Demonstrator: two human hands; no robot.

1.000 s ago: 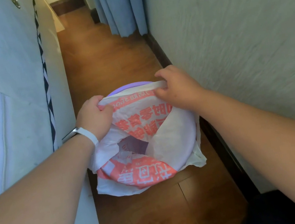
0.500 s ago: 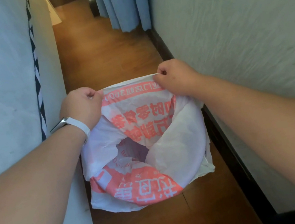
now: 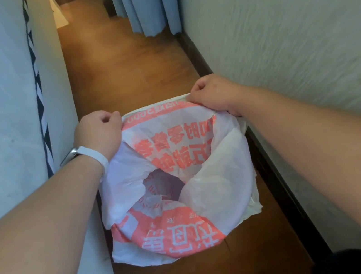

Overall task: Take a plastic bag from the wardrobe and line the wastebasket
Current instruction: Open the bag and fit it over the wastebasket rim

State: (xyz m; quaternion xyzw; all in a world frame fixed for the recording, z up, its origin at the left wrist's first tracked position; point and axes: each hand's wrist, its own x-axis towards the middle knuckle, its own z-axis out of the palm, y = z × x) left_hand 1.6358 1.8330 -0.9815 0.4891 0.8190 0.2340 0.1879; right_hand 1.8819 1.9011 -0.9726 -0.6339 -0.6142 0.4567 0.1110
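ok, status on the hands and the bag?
Left hand and right hand both gripping plastic bag at far edge. Bag spread open over wastebasket, which is hidden beneath. Nothing blocking.

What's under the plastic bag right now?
The plastic bag drapes over a round shape, and a purplish tint shows through its thin bottom. The wastebasket's rim and walls are wholly covered, so they cannot be seen. The left hand and right hand grip the bag's far edge.

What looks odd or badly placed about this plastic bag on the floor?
Nothing is spilled or plainly torn. The plastic bag sits crumpled: loose flaps sag inward around its dark middle, and one corner sticks out at the near right. The left grip and the right grip hold its far edge.
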